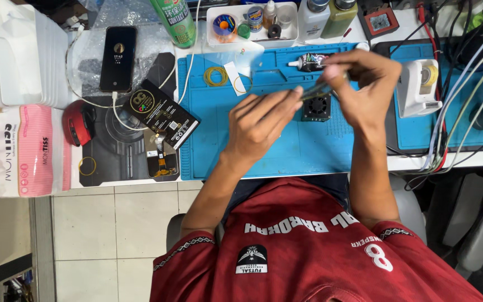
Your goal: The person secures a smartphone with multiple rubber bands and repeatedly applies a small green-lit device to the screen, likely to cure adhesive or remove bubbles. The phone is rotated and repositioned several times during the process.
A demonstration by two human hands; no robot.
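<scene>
Blue mat (pixel 286 145) is our landmark: above it, the left hand (pixel 261 120) and the right hand (pixel 364 84) pinch a slim grey tool (pixel 315 91), its tip hard to make out. Beyond the mat, a white tray (pixel 252 38) holds small jars; left, a black package (pixel 163 114).

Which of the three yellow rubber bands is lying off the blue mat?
The rubber band on the dark mat at far left, near the pink tissue pack. The other two rubber bands lie on the blue mat.
</scene>
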